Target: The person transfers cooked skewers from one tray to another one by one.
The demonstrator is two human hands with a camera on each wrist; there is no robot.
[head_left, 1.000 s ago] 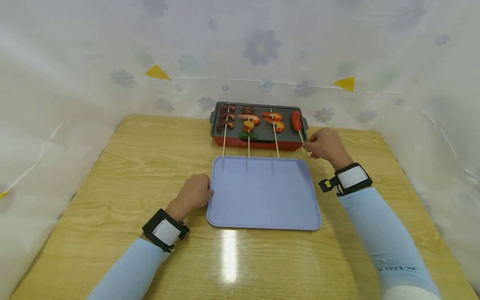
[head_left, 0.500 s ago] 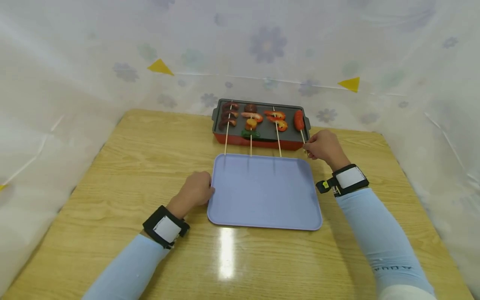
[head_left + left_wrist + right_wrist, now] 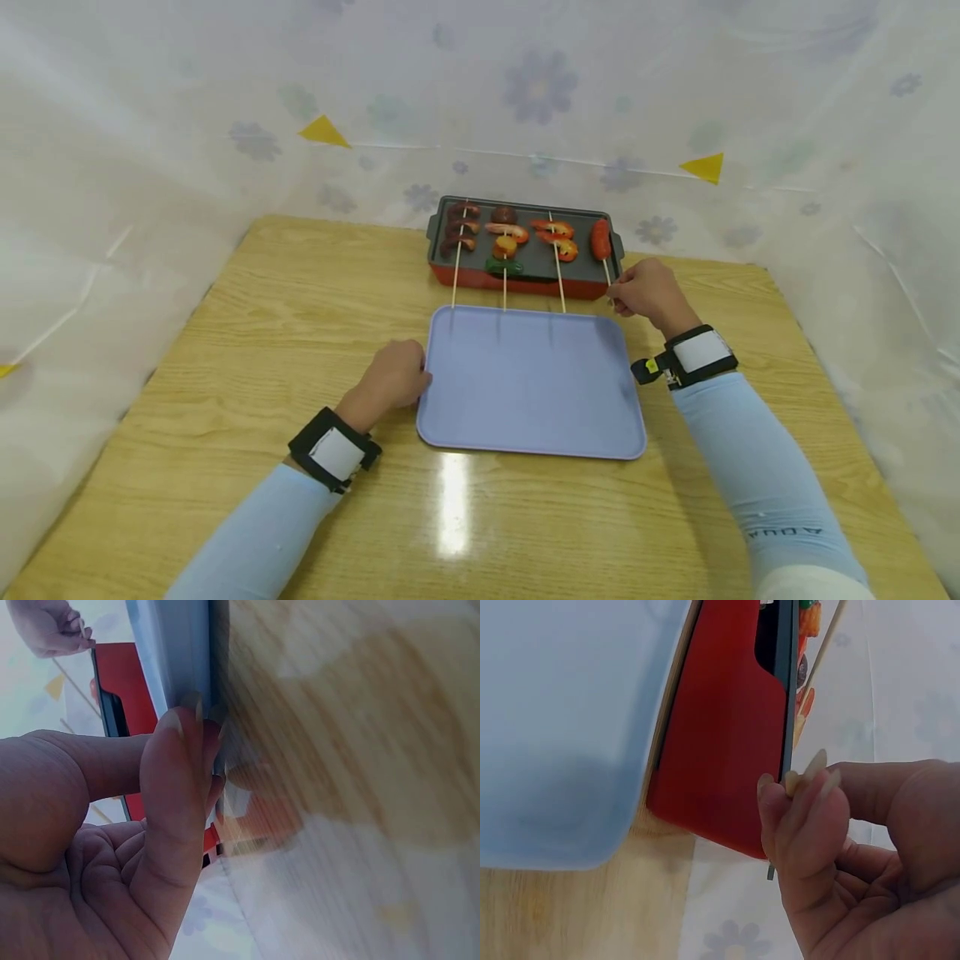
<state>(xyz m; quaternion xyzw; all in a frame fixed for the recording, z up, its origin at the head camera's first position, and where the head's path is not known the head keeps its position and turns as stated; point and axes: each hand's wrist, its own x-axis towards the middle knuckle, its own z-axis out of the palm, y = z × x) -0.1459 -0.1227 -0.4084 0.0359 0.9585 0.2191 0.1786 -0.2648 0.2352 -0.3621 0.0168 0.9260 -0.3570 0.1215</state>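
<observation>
My left hand [image 3: 393, 373] grips the left rim of the pale blue tray [image 3: 528, 387]; in the left wrist view its thumb and fingers [image 3: 176, 772] pinch that edge. My right hand [image 3: 651, 293] pinches the lower end of a stick bearing a red sausage [image 3: 601, 240]. That sausage skewer lies at the right end of a red grill [image 3: 517, 282] with a dark plate. Farther left on the grill are a skewer of brown curved pieces [image 3: 459, 243], a mixed skewer with a green piece [image 3: 504, 267] and a shrimp skewer [image 3: 558, 247]. In the right wrist view the fingertips hide most of the held stick.
The wooden table [image 3: 300, 275] carries tray and grill, the tray just in front of the grill. Stick ends of the other skewers reach over the grill's front edge toward the tray. A flowered plastic sheet [image 3: 540, 87] hangs behind and at both sides.
The head view has shifted slightly, moving the scene a little in the frame. Both hands keep their holds on the tray and the sausage skewer, with hardly any motion.
</observation>
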